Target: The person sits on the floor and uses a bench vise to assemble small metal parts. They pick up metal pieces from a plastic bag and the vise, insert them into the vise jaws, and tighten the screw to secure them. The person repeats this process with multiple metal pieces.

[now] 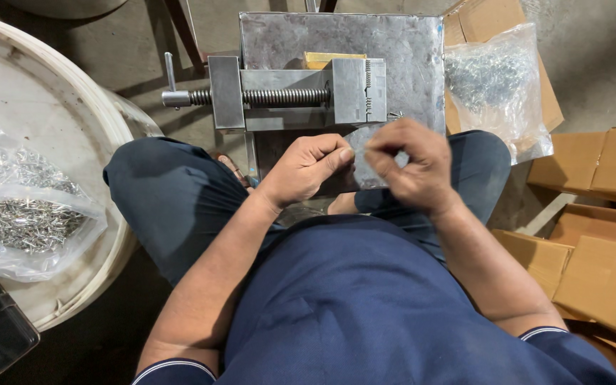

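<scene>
1. Small metal part (pixel 359 153), prob. a thin pin (too tiny to tell), sits pinched between your left hand (pixel 306 170) and right hand (pixel 411 165), fingertips pressed together, just below the vise (pixel 301 93).
2. Grip that fine could slip; the part would drop into your lap.
3. Bag of pins (pixel 497 89) sits near your right elbow; a nudge could spill it.

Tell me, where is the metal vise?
In the head view, the metal vise sits top centre on a steel plate, just beyond both hands.
</scene>
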Tool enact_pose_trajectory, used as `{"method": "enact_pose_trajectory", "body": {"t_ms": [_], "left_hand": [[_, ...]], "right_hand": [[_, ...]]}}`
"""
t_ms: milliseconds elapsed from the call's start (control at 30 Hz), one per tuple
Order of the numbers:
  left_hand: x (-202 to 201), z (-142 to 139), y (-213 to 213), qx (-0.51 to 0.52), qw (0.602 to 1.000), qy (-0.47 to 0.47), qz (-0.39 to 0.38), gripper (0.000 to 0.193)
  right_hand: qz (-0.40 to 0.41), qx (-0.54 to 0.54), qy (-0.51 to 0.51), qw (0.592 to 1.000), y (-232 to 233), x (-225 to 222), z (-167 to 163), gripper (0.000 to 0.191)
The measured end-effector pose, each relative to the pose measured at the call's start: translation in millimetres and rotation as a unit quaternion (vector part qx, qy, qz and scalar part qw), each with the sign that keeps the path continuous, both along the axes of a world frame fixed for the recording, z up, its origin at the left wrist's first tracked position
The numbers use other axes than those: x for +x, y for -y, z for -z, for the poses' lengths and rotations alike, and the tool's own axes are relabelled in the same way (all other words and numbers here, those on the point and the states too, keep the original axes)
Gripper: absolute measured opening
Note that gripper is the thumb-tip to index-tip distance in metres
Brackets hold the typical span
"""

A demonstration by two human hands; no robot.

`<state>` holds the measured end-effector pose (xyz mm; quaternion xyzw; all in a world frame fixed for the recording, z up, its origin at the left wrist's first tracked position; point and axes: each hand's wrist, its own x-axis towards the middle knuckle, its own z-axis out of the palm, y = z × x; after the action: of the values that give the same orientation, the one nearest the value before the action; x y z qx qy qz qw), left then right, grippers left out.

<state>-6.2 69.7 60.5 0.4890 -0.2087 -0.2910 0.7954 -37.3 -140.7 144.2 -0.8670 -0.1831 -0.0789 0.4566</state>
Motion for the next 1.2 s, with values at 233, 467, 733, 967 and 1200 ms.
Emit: {"method": "enact_pose_trajectory", "body": {"t_ms": [233, 467, 733, 967, 1200], "left_hand": [[-2, -4, 2, 0.007, 0.999, -0.022, -0.028, 0.017], [-1, -5, 1, 0.015, 0.999, -0.019, -0.037, 0.016], [-1, -6, 1, 0.013, 0.999, -0.034, -0.032, 0.014], [-1, -9, 1, 0.016, 0.999, -0.022, -0.038, 0.014], [-1, -9, 0, 0.039, 0.998, 0.022, -0.048, 0.016]], "right_hand": [[0.044, -0.105, 0.040, 0.993, 10, 23, -16, 0.009], [0.020, -0.133, 0.046, 0.990, 5, 33, -19, 0.006], [0.012, -0.178, 0.076, 0.981, 4, 34, -23, 0.007], [0.017, -0.214, 0.079, 0.973, 5, 32, -25, 0.010], [0.119, -0.133, 0.034, 0.983, 35, 21, -2, 0.012]]}}
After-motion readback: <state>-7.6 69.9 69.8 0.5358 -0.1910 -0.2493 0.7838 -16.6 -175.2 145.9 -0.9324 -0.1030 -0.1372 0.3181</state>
